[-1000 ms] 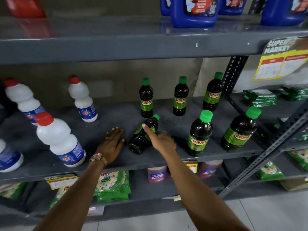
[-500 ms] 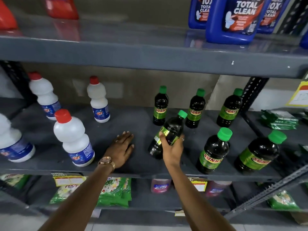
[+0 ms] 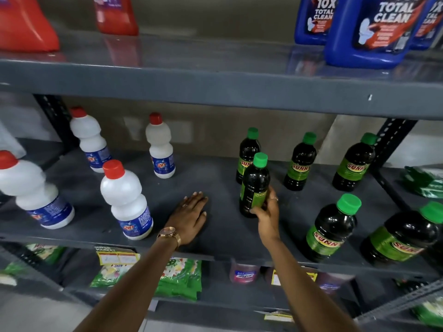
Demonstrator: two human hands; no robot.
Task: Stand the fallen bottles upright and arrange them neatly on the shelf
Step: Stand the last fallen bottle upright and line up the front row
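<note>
A dark bottle with a green cap and green label (image 3: 255, 180) stands nearly upright on the grey middle shelf (image 3: 215, 178), and my right hand (image 3: 267, 209) grips its lower half. My left hand (image 3: 190, 216) lies flat, palm down, on the shelf to the left of it, holding nothing. Behind stand three more dark green-capped bottles, at the left (image 3: 247, 149), middle (image 3: 300, 161) and right (image 3: 354, 162). Two larger ones (image 3: 332, 228) (image 3: 402, 236) stand at the front right. Several white bottles with red caps stand on the left, the nearest (image 3: 125, 200) beside my left hand.
The upper shelf (image 3: 215, 87) overhangs close above, carrying red jugs (image 3: 26, 25) at left and blue cleaner jugs (image 3: 374, 32) at right. A slotted upright post (image 3: 393, 137) bounds the shelf at right. Green packets (image 3: 179, 279) and price tags fill the shelf below.
My right hand took hold of the dark bottle that lay on its side and tipped it up to nearly upright. My left hand stayed flat on the shelf.
</note>
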